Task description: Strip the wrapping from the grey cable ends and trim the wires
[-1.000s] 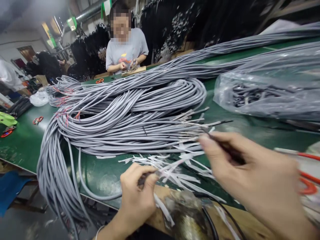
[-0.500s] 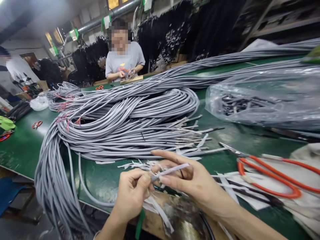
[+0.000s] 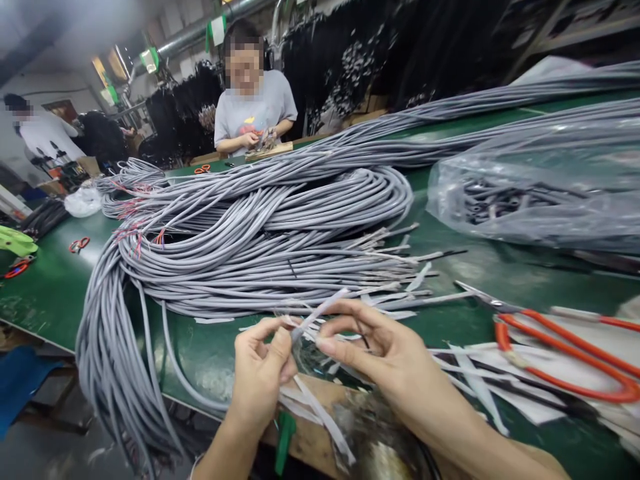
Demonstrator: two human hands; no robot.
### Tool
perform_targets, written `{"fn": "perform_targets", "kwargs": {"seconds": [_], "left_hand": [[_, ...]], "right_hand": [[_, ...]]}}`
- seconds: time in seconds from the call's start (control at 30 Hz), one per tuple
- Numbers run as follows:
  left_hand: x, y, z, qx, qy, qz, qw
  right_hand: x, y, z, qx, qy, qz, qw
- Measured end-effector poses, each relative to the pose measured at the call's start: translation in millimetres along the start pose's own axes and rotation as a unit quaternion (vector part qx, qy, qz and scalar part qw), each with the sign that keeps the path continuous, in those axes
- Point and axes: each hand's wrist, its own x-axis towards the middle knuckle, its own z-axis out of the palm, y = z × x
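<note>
My left hand (image 3: pixel 265 360) is closed round a grey cable (image 3: pixel 303 329), with thumb and forefinger pinching it near its end. A pale strip of wrapping (image 3: pixel 327 305) sticks out from that end, slanting up to the right. Just right of it is my right hand (image 3: pixel 370 340), fingers curled and thumb tip close to the forefinger tip. Whatever thin thing lies between those fingertips is too small to make out. Loose whitish strands and scraps hang around the cable end between both hands. Below, white strips (image 3: pixel 325 417) lie over a wooden board (image 3: pixel 305 440).
Bundled grey cables (image 3: pixel 240 267) cover the green table (image 3: pixel 45 293) and hang over its front edge. Orange-handled scissors (image 3: pixel 565 347) lie at right, below a clear plastic bag (image 3: pixel 530 200) of dark pieces. A co-worker (image 3: pixel 255 113) sits across the table; another person (image 3: pixel 45 133) is far left.
My right fingers have come off the cable end and curled beside it. The pale strip now points more steeply upward. The view has shifted slightly.
</note>
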Motion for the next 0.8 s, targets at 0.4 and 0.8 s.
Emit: {"fn": "perform_targets", "kwargs": {"seconds": [0.4, 0.8], "left_hand": [[-2.4, -2.9, -4.9, -0.007, -0.059, 0.007, 0.998], [-5.2, -8.0, 8.5, -0.030, 0.090, 0.043, 0.995]], "right_hand": [[9.0, 2.7, -11.3, -0.067, 0.129, -0.050, 0.988], [-6.5, -12.3, -6.9, -0.155, 0.044, -0.300, 0.940]]}}
